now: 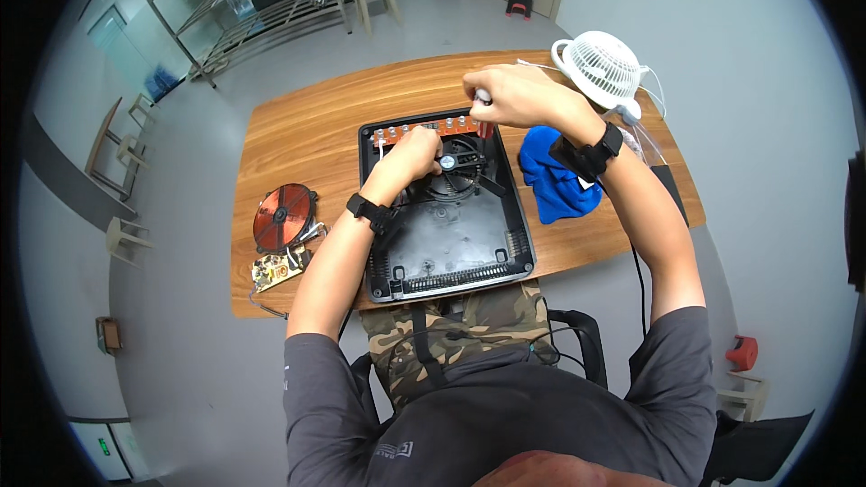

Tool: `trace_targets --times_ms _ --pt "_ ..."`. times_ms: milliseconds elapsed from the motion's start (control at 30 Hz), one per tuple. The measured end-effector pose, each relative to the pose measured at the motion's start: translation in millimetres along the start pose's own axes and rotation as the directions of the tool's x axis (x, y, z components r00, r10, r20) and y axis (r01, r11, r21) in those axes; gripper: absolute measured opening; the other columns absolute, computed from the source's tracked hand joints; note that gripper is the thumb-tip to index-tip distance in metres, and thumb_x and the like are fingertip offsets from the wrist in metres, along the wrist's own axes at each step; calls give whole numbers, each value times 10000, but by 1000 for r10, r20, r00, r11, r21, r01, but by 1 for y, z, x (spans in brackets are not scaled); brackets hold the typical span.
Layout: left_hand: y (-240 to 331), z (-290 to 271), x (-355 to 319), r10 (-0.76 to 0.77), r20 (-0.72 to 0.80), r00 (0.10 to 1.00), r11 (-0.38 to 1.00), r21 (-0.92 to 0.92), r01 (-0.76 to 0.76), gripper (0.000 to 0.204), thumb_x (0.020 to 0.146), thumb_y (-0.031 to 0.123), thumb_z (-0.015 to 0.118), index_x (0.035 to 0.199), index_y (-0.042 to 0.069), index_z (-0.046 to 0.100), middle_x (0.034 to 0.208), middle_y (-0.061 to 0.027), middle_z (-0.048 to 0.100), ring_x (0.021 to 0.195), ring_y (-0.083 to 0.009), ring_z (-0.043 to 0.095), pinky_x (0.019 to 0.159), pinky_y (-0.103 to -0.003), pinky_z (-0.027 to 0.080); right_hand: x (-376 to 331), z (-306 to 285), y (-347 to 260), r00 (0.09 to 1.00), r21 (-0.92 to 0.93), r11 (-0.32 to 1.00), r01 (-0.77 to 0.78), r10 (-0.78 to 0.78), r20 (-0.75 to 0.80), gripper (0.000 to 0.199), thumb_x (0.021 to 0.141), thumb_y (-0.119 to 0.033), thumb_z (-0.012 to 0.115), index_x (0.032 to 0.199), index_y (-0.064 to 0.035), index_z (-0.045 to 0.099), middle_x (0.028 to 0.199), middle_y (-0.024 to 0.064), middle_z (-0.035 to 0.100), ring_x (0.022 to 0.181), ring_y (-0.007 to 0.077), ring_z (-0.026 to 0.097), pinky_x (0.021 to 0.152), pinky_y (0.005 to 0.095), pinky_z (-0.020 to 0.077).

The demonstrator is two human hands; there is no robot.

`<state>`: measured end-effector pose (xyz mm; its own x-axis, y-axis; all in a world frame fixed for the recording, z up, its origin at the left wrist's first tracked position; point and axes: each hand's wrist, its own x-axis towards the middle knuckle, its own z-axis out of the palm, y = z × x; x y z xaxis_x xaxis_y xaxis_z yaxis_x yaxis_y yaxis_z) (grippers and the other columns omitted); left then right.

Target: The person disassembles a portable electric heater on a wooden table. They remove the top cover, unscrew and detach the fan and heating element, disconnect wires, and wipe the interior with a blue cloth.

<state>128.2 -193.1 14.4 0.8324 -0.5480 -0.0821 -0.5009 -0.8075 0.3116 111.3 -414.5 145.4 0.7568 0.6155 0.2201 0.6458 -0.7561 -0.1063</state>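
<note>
1. Nearest the camera is our dark grey shirt point(505, 410).
2. On the left of the counter point(307, 126) lie a copper-red coil disc point(282, 216) and a circuit board point(275, 269), both outside the black casing point(451, 243).
3. Our left hand point(417, 155) bends over the small black fan point(456, 178); we cannot tell whether its fingers pinch anything.
4. The casing lies open before us, the fan and an orange strip board point(456, 125) inside; we judge the work partway, with coil and circuit board unfitted.
5. Our right hand point(511, 95) is closed around a screwdriver-like tool point(484, 98), held over the strip's right end; its tip is unclear.
6. Farther right are a blue cloth point(555, 179) and a white desk fan point(603, 66).
</note>
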Motion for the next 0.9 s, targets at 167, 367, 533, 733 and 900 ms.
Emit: trace_targets --times_ms 167,367,533,733,900 --pt "-2 0 -1 11 -5 1000 999 -35 -12 341 670 127 892 949 -9 751 902 -212 730 899 -351 710 822 -409 557 6 -3 -15 991 -127 984 -128 133 34 566 968 -573 549 803 -53 699 699 179 692 726 401 694 696 501 558" --pt "-4 0 -2 49 -65 997 997 -55 -52 288 667 115 892 895 7 754 879 -219 718 904 -370 704 800 -417 563 5 4 3 990 -159 977 -141 140 -18 445 959 -477 585 913 -44 676 727 170 704 739 392 701 696 494 553" --pt "-1 -2 2 43 -1 999 998 -40 -43 300 672 104 881 922 -3 755 882 -216 722 877 -357 708 795 -412 558 -2 9 9 993 -14 999 38 -40 -109 370 932 -419 626 977 -53 629 741 157 694 736 389 690 686 485 537" --pt "3 -4 -4 9 -24 1000 994 -107 -12 303 701 71 855 967 -30 750 900 -223 727 859 -347 712 797 -405 554 4 -8 -9 996 -136 988 -79 85 38 492 936 -523 606 912 -33 642 724 172 689 720 385 687 679 485 543" --pt "0 -3 -4 36 -27 999 996 -77 -38 311 694 77 864 960 -35 750 882 -224 726 850 -346 715 793 -396 559 6 0 2 995 -149 984 -97 96 -20 365 942 -391 576 893 -39 661 710 182 687 709 384 686 685 490 546"
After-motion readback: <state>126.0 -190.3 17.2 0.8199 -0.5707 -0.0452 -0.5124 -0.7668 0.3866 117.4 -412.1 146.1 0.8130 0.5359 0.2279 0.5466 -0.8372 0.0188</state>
